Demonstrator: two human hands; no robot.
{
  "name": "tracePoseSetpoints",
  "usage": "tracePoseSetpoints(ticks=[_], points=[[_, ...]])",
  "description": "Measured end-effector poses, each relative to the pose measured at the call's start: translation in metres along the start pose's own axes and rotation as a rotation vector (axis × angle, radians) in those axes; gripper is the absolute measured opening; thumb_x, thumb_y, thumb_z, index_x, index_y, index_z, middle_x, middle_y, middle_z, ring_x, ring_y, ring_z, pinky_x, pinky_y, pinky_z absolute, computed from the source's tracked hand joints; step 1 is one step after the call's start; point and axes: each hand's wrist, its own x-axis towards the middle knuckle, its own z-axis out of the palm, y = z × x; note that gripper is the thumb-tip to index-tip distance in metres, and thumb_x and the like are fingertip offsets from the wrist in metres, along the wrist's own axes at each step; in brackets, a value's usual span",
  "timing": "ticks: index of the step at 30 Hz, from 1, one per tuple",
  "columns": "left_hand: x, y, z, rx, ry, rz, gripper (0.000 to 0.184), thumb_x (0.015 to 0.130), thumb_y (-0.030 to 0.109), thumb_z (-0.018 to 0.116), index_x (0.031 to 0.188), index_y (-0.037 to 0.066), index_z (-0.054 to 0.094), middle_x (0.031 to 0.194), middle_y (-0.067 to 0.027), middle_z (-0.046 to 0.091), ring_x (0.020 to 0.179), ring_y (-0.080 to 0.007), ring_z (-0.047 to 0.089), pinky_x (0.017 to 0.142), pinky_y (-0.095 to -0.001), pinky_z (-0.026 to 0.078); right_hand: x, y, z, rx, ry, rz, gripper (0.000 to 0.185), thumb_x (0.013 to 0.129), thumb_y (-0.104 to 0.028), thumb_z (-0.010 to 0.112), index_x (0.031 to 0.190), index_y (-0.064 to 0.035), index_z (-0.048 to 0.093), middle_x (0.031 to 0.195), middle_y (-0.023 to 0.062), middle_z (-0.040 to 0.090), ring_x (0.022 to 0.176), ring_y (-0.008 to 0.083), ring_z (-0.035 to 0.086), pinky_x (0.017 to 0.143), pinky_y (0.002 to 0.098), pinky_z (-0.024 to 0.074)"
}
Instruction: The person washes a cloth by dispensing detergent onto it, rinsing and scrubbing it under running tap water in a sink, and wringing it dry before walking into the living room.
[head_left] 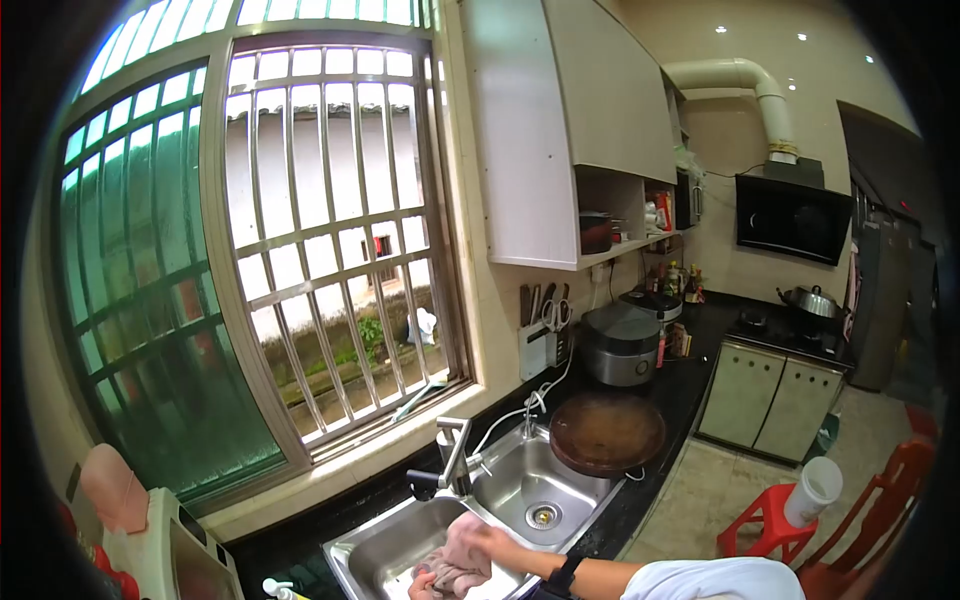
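Note:
A pinkish-grey cloth [458, 575] is bunched up over the left basin of the steel double sink [375, 545]. My right hand [488, 543] grips its upper part, with the fingers closed and slightly blurred. Lower down, at the bottom edge of the view, my left hand [424, 584] holds the other side of the cloth; most of that hand is out of frame. Just behind the hands stands the faucet [456, 455], its spout between the two basins. A black band [563, 577] circles my right wrist.
A round wooden cutting board [607, 433] overhangs the right basin. Behind it are a rice cooker [620, 345] and a knife holder [540, 345]. A pump bottle [282, 588] stands at lower left. On the floor to the right, a red stool [768, 525] bears a white bucket [815, 490].

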Motion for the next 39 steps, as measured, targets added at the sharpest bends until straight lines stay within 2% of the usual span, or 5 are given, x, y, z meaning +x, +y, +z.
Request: tracePoseSetpoints(ticks=[7, 10, 17, 18, 39], points=[[-0.044, -0.045, 0.065, 0.212, 0.191, 0.059, 0.019, 0.073, 0.005, 0.044, 0.091, 0.003, 0.047, 0.067, -0.0072, 0.052, 0.051, -0.0205, 0.051, 0.044, -0.0269, 0.044, 0.007, -0.015, 0.019, -0.719, 0.06, 0.074, 0.036, 0.081, -0.035, 0.052, 0.104, -0.0074, 0.054, 0.105, 0.014, 0.057, 0.095, 0.0251, 0.056, 0.08, 0.0326, 0.0435], [0.013, -0.036, -0.029, -0.146, -0.698, -0.04, 0.04, 0.072, 0.004, 0.044, 0.113, 0.004, 0.042, 0.09, -0.0196, 0.057, 0.094, -0.0265, 0.058, 0.074, -0.0306, 0.051, 0.015, 0.018, 0.018, -0.514, 0.094, -0.083, 0.041, 0.082, -0.037, 0.05, 0.114, -0.0112, 0.049, 0.11, 0.0112, 0.055, 0.094, 0.0257, 0.057, 0.08, 0.0333, 0.0439], [-0.038, -0.019, 0.023, 0.081, -0.131, 0.053, 0.044, 0.071, 0.007, 0.041, 0.114, 0.01, 0.046, 0.111, -0.0093, 0.052, 0.101, -0.0272, 0.052, 0.087, -0.0439, 0.043, -0.008, 0.001, 0.022, -1.139, 0.038, -0.278, 0.036, 0.084, -0.037, 0.047, 0.108, -0.0101, 0.052, 0.1, 0.0136, 0.059, 0.086, 0.0298, 0.058, 0.072, 0.0377, 0.0455], [-0.042, -0.016, 0.028, 0.052, -0.042, 0.06, 0.042, 0.071, 0.007, 0.041, 0.112, 0.009, 0.047, 0.109, -0.0086, 0.053, 0.1, -0.0273, 0.052, 0.086, -0.043, 0.043, 0.017, 0.03, 0.007, -0.243, -0.047, -0.08, 0.033, 0.083, -0.034, 0.049, 0.103, -0.0089, 0.057, 0.094, 0.0119, 0.061, 0.083, 0.0227, 0.059, 0.07, 0.0351, 0.0461], [0.01, -0.004, 0.01, -0.135, 0.281, 0.192, 0.034, 0.078, 0.012, 0.041, 0.109, 0.0, 0.047, 0.108, -0.0167, 0.054, 0.101, -0.0326, 0.051, 0.092, -0.0454, 0.038, 0.184, 0.022, -0.143, 0.124, 0.171, 0.403, 0.023, 0.087, -0.018, 0.047, 0.089, 0.0048, 0.052, 0.077, 0.014, 0.06, 0.06, 0.0187, 0.061, 0.048, 0.0225, 0.051]])
